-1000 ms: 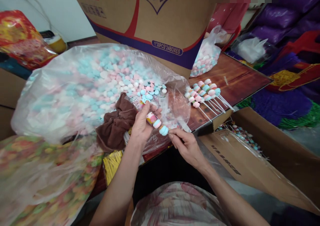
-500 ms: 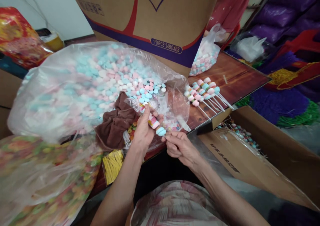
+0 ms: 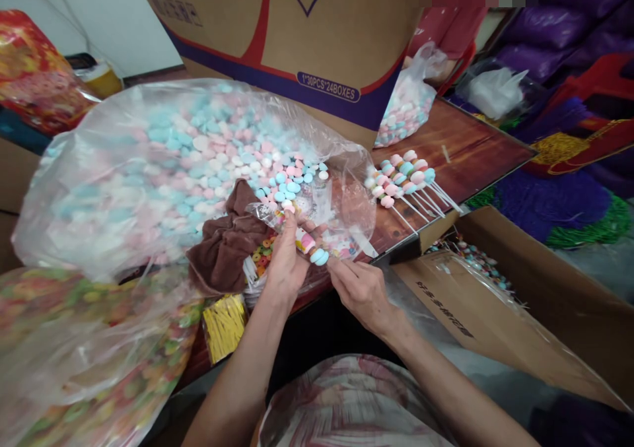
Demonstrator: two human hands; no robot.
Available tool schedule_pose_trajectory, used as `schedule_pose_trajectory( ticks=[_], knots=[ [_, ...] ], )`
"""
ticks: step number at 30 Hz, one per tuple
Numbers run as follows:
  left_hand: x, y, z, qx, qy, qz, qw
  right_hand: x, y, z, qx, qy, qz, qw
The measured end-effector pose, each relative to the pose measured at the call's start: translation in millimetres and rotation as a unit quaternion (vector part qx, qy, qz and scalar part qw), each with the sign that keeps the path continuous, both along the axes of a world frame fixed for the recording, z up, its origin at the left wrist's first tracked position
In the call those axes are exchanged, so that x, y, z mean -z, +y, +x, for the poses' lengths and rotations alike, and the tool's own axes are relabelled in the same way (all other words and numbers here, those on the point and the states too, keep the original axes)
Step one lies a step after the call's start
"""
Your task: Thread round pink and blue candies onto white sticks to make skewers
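My left hand (image 3: pixel 291 257) is closed round a clear wrapper that covers a candy skewer (image 3: pixel 312 245) of pink, white and blue pieces. At the skewer's lower end, just beside the blue pieces, the fingers of my right hand (image 3: pixel 361 288) are pinched together on its stick, which is mostly hidden. Loose pink, white and blue candies (image 3: pixel 287 186) lie at the mouth of a large clear bag (image 3: pixel 163 163). To the right, several finished-looking skewers (image 3: pixel 406 176) rest on the table (image 3: pixel 465 137) with white sticks pointing right. A brown cloth (image 3: pixel 230 242) lies left of my hands.
A big carton (image 3: pixel 292 51) stands behind the bag. An open cardboard box (image 3: pixel 460 302) with candy inside is at the lower right. Yellow ties (image 3: pixel 224 328) and a bag of coloured rings (image 3: pixel 99 361) sit at left. A person's red clothing (image 3: pixel 440 34) shows behind the table.
Both hands and the skewer have shifted very slightly. The fingers of my right hand are drawn closer together at the stick end. The view has moved a little.
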State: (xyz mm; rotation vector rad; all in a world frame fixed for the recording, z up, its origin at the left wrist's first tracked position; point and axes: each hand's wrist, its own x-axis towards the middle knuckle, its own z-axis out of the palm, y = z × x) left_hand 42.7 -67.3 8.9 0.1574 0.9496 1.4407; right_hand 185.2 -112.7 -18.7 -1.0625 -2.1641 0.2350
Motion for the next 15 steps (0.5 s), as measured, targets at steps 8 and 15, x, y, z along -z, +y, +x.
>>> schedule_pose_trajectory(
  ticks=[8,15],
  knots=[
    [4.1,-10,15,0.113,-0.008,0.019,0.993,4.9,7,-22,0.069,0.024,-0.008,0.997],
    [-0.7,-7,-2,0.084,0.005,0.016,0.996,-11.0,-7,-4,-0.002,0.134,-0.285,0.949]
  ],
)
